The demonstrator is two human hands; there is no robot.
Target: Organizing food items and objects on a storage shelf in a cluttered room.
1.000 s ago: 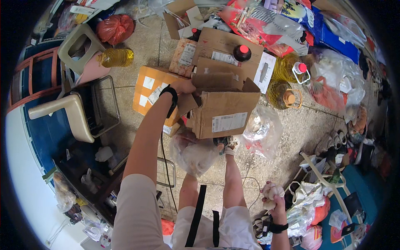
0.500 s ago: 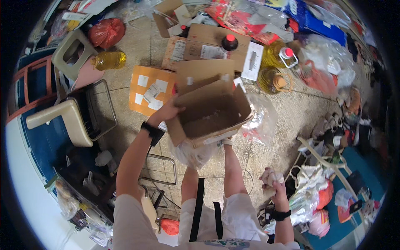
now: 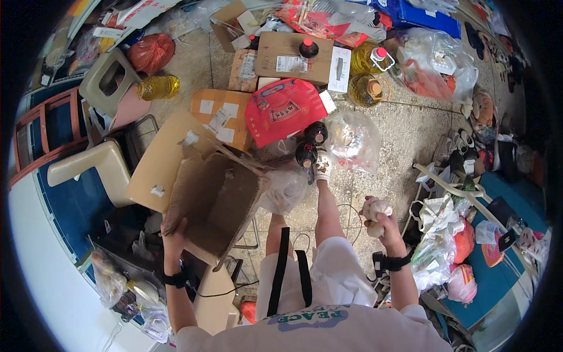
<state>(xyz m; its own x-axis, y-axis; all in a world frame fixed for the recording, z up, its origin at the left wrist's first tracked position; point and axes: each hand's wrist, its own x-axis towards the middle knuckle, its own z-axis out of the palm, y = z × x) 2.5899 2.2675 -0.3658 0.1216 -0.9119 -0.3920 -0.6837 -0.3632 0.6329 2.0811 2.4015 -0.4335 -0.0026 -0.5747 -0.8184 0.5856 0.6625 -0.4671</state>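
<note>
With its flaps spread, a brown cardboard box (image 3: pixel 226 196) hangs tilted at my left side, nothing visible inside it. My left hand (image 3: pixel 174 237) grips its near left edge, fingers partly hidden by the cardboard. On my right, away from the box, my right hand (image 3: pixel 390 230) is closed around several garlic bulbs (image 3: pixel 375 214). Just beyond the box lies a red printed bag (image 3: pixel 285 111) on the floor. Two dark bottles (image 3: pixel 306 154) stand beside my shoe (image 3: pixel 322 164), next to clear plastic bags (image 3: pixel 352 141).
Yellow oil jugs (image 3: pixel 368 90) and a flat carton (image 3: pixel 293 56) bearing a dark red-capped bottle (image 3: pixel 308 48) stand farther off. An orange-brown carton (image 3: pixel 226 117) lies left of the red bag. A beige chair (image 3: pixel 97 167) stands left; bags and a chair frame (image 3: pixel 451 185) crowd the right.
My left hand has swung the box left and toward me, uncovering the red bag and two dark bottles. My right hand, still holding the garlic, has risen slightly in view.
</note>
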